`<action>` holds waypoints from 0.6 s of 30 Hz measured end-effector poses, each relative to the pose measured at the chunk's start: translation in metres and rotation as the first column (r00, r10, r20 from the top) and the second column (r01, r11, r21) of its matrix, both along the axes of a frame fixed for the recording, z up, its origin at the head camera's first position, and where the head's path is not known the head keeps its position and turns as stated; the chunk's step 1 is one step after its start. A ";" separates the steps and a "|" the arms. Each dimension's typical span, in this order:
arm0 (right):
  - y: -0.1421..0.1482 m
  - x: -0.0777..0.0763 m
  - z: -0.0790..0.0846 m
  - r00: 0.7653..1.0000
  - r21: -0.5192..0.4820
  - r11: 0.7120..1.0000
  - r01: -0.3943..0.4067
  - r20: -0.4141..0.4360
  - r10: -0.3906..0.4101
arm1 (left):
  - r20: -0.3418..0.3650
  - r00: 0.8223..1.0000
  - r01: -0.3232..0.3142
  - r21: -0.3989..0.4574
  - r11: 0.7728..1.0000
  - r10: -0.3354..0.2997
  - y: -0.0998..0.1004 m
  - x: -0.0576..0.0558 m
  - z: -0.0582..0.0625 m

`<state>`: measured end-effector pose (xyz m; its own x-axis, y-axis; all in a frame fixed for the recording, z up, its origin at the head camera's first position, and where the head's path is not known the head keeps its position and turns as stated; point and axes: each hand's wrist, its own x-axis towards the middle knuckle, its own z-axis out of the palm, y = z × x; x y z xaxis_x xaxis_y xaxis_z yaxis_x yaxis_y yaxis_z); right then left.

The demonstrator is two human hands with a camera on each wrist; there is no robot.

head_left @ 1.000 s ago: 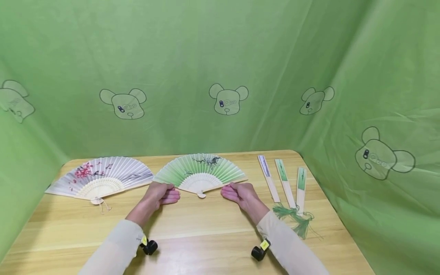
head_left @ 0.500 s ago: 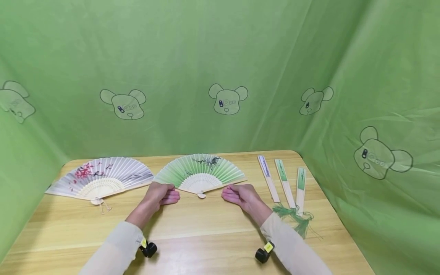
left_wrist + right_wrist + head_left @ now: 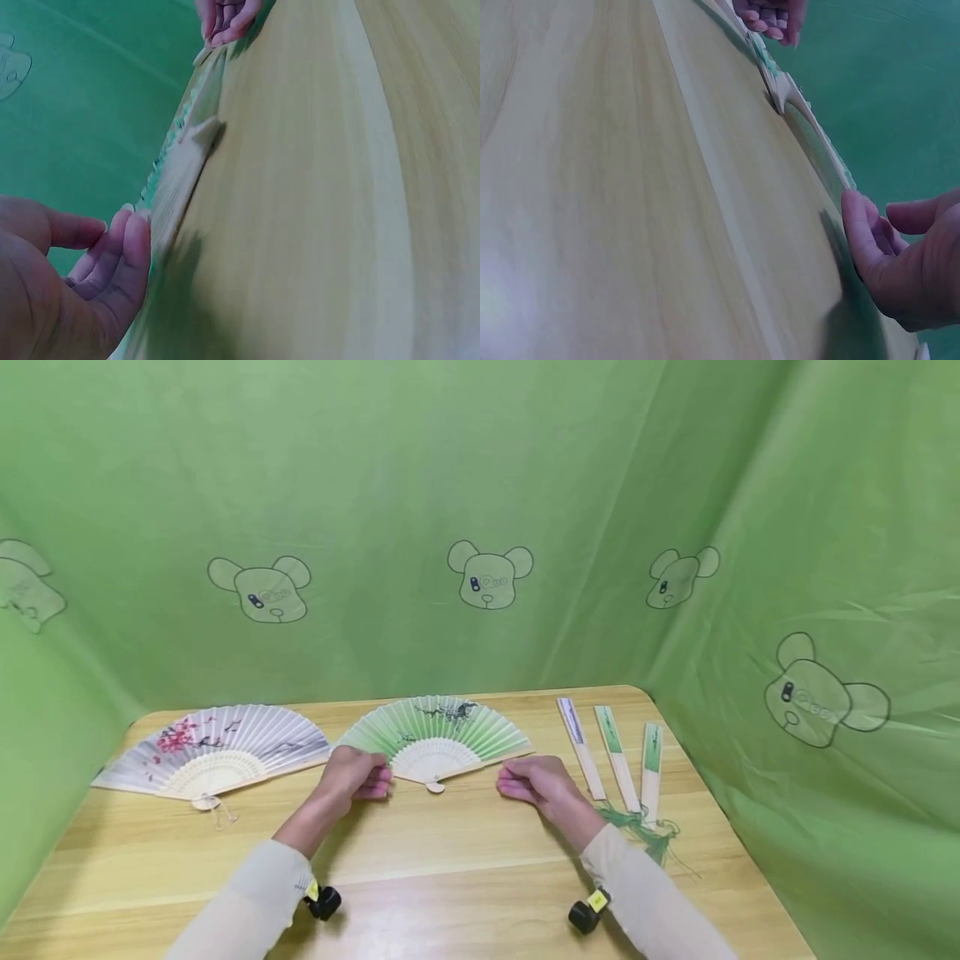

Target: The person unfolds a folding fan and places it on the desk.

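The pleated rim of the spread green fan [image 3: 435, 745] reached the far edge of the surface [image 3: 435, 868], where green cloth [image 3: 375, 527] rose behind it, so there was little room on that side. Toward the near edge, a broad run of wood grain stretched from the fan's pivot. Near the far left corner, a spread grey fan [image 3: 217, 768] ended just beside the green one; toward the far right corner lay three folded fans [image 3: 617, 752], past a narrow gap. The left hand [image 3: 353, 774] was at the green fan's left end, the right hand [image 3: 545, 781] just beside its right tip. Both hands' fingers were loosely bent — nothing showed gripped between them and the thumbs — though whether fingertips touched the fan could not be told.
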<state>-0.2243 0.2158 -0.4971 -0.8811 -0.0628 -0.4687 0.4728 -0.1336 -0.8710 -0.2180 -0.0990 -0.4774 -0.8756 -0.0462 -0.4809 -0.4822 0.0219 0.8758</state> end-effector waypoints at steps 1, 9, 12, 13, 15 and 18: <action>0.001 -0.001 0.001 1.000 0.020 1.000 -0.008 -0.006 0.008 | -0.011 1.000 0.006 -0.002 1.000 -0.006 0.002 -0.001 0.002; 0.021 -0.005 0.009 0.994 0.212 0.977 -0.028 -0.099 0.050 | -0.070 0.997 0.034 -0.047 0.998 -0.037 0.028 -0.014 0.022; 0.031 -0.006 0.010 0.989 0.280 0.960 -0.014 -0.135 0.054 | -0.089 0.995 0.044 -0.065 0.997 -0.050 0.042 -0.019 0.030; 0.035 -0.006 0.010 0.987 0.303 0.953 -0.011 -0.148 0.059 | -0.094 0.994 0.049 -0.066 0.997 -0.056 0.047 -0.020 0.032; 0.043 -0.006 0.010 0.985 0.346 0.938 -0.002 -0.160 0.061 | -0.095 0.993 0.065 -0.070 0.995 -0.072 0.057 -0.021 0.037; 0.053 -0.006 0.010 0.981 0.416 0.909 0.009 -0.179 0.073 | -0.096 0.990 0.095 -0.065 0.993 -0.101 0.071 -0.024 0.042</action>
